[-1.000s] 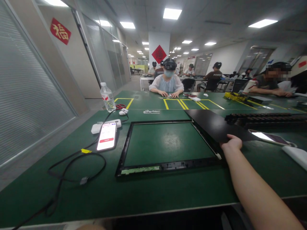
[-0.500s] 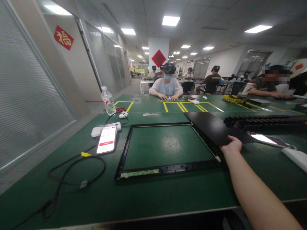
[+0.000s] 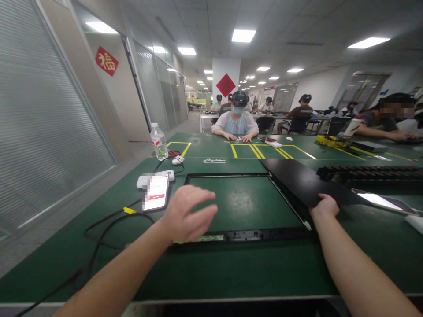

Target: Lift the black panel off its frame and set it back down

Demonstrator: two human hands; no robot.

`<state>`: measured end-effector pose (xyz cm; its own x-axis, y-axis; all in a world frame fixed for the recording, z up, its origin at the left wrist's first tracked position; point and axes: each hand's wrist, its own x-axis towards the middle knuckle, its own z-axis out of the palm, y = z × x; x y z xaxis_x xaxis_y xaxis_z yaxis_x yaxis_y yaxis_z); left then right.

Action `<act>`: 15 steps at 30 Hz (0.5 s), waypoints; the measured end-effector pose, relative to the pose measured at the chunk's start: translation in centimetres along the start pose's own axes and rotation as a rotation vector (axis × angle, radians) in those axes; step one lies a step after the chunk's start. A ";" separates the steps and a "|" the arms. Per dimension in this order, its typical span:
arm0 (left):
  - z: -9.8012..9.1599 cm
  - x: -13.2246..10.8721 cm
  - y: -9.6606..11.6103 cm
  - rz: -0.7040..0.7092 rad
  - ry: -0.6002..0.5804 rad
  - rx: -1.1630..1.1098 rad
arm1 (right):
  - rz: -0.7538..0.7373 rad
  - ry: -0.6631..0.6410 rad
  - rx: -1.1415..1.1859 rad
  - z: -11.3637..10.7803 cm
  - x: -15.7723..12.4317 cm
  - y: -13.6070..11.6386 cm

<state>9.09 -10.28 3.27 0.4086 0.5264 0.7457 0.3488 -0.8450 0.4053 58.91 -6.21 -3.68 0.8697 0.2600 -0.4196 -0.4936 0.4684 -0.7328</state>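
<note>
A black rectangular frame [image 3: 231,236] lies flat on the green table [image 3: 231,268], with a green circuit strip along its near edge. My right hand [image 3: 324,205] grips the near corner of a black flat panel [image 3: 297,178] that rests tilted over the frame's right side. My left hand [image 3: 188,214] hovers over the frame's near left corner, its fingers stretched out and holding nothing.
A phone [image 3: 156,198] with a lit screen, a white power bank [image 3: 155,178] and black cables [image 3: 109,224] lie left of the frame. A water bottle [image 3: 159,141] stands behind. A reflective device [image 3: 380,199] and black tray [image 3: 370,172] are at right. Several people sit at far tables.
My left arm has come into view and reached out over the frame's near left corner. The right hand keeps its hold on the black panel. The view has shifted slightly.
</note>
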 end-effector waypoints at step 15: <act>3.7 -1.3 -9.1 -0.389 -0.683 0.544 | 0.048 0.050 0.079 0.3 -0.9 -0.7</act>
<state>8.47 -2.97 -3.34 0.5253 0.8480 0.0707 0.8381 -0.5300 0.1295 58.44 -6.48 -2.61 0.8428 0.2417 -0.4809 -0.5307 0.5218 -0.6679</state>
